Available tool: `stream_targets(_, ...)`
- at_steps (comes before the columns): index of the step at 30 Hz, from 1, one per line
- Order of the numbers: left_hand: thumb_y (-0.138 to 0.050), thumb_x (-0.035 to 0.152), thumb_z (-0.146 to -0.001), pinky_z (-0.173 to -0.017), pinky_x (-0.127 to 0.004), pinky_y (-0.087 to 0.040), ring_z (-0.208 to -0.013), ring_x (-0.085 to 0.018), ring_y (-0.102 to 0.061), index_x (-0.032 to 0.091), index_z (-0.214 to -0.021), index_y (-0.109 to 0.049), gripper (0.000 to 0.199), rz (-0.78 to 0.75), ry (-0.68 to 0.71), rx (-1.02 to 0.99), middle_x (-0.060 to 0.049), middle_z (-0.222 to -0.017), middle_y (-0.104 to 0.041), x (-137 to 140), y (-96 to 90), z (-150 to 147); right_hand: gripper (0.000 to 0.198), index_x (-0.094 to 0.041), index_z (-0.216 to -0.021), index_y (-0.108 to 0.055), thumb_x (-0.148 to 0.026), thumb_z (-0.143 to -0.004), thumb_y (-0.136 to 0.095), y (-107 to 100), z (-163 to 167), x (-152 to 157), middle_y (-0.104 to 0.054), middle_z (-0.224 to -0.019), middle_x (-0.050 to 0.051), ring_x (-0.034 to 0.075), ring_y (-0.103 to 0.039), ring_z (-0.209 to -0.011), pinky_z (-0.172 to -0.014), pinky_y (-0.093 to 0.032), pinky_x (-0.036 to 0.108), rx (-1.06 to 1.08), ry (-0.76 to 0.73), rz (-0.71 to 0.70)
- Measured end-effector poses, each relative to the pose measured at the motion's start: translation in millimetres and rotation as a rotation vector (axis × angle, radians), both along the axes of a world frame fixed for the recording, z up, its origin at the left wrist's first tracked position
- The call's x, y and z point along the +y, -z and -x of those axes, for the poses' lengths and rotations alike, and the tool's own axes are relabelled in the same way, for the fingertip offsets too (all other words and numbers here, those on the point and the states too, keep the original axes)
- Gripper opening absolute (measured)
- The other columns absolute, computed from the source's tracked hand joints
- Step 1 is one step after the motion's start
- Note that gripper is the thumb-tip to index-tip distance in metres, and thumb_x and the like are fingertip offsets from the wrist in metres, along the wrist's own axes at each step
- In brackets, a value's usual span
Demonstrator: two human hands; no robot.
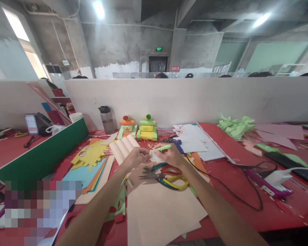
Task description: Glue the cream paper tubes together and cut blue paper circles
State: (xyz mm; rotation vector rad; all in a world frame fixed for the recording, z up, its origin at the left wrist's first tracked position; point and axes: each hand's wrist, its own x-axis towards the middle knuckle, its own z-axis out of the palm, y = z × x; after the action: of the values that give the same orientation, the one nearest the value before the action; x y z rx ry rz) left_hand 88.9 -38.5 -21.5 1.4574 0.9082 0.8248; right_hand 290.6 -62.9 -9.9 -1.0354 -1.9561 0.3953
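Observation:
My right hand (pixel 171 155) is closed around a light green pen (pixel 164 148), held in a writing grip with its tip toward my left hand. The fingers of my left hand (pixel 138 156) pinch a small whitish piece (pixel 154 156) between the two hands; its kind is hard to make out. Just below lie two pairs of scissors, one with yellow handles (pixel 178 182) and one with red handles (pixel 170 169), on a stack of beige paper sheets (pixel 161 212). Beside my left hand rest several rolled beige paper tubes (pixel 123 148).
Two small paper tanks, orange (pixel 127 129) and green (pixel 147 130), stand near the white partition (pixel 182 99) beside a water bottle (pixel 107 119). Yellow cut paper (pixel 92 153) lies left. A blue glue gun (pixel 178 145) and its cable sit right; a green board (pixel 46 150) stands upright at left.

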Motion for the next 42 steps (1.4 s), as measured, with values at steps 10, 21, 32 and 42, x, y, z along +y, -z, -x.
stream_targets(10,-0.092,0.046,-0.056,-0.070,-0.026,-0.053,-0.065,-0.014,-0.065,0.011,-0.073,-0.071,0.044,0.018,-0.018,-0.029,-0.001,-0.069,-0.064,4.3,1.9,2.2,0.016,-0.019,-0.087,-0.075,-0.030,-0.089,-0.063,5.7,-6.5,6.9,-0.074,-0.077,0.003,0.016,-0.065,-0.064,-0.059,-0.048,0.026,0.109,0.020,0.011)
stream_targets(21,-0.089,0.055,-0.055,-0.073,-0.027,-0.054,-0.068,-0.013,-0.064,0.011,-0.075,-0.069,0.053,-0.043,-0.244,-0.241,-0.002,-0.073,-0.065,18.1,6.1,10.5,0.035,-0.023,-0.120,-0.060,-0.043,-0.092,-0.064,2.3,-25.0,21.0,-0.069,-0.122,0.011,0.027,-0.065,-0.114,-0.099,-0.052,0.043,0.444,0.304,-0.168)
stream_targets(32,-0.065,0.029,-0.081,-0.062,-0.026,-0.046,-0.066,-0.019,-0.069,0.018,-0.082,-0.070,0.013,-0.361,-0.136,0.434,-0.003,-0.070,-0.072,19.0,17.4,15.7,0.034,-0.024,-0.102,-0.063,-0.039,-0.076,-0.078,12.5,-35.8,33.5,-0.066,-0.078,0.001,0.020,-0.064,-0.068,-0.062,-0.055,0.030,0.662,0.242,0.142)
stream_targets(42,-0.052,0.034,-0.091,-0.057,-0.025,-0.043,-0.053,-0.016,-0.064,0.018,-0.082,-0.070,0.026,-0.448,-0.048,0.555,-0.003,-0.072,-0.072,14.3,7.8,20.0,0.028,-0.023,-0.107,-0.070,-0.038,-0.084,-0.068,5.6,-28.7,18.9,-0.070,-0.106,0.005,0.021,-0.065,-0.087,-0.071,-0.054,0.030,0.319,0.087,0.139)
